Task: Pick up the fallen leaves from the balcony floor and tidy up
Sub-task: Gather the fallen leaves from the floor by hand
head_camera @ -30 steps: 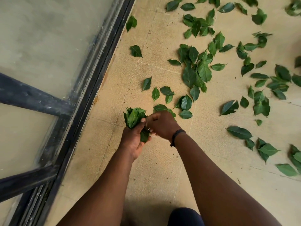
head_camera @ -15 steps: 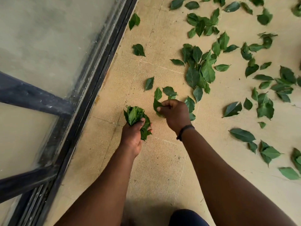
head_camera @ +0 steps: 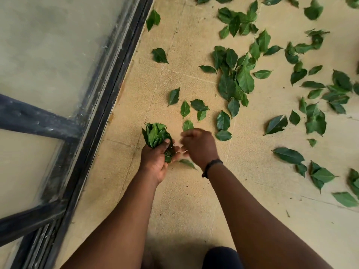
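Presently my left hand (head_camera: 155,162) grips a tight bunch of leaves (head_camera: 156,136), thumb pressed across the stems, blades fanned upward. My right hand (head_camera: 198,146) sits just beside it, blurred, fingers curled; whether it pinches a leaf I cannot tell. One blurred leaf (head_camera: 187,163) shows below the two hands, either on the balcony floor (head_camera: 194,200) or falling toward it; I cannot say which.

Assessment: the step in hand is feeding a fresh leaf into the bunch. To do it well, I should slide each leaf stem-first under the left thumb, loosening that thumb only slightly so the bunch does not spill. The bunch looks near full; overfilling would likely shed leaves.

Nearest remaining items: a small leaf (head_camera: 187,125) just beyond the right knuckles, and a pair of leaves (head_camera: 223,127) to its right. A dense cluster (head_camera: 235,78) lies further out, with many more scattered to the right. Two single leaves lie near the dark window frame (head_camera: 108,94) on the left. A large share of the job remains.
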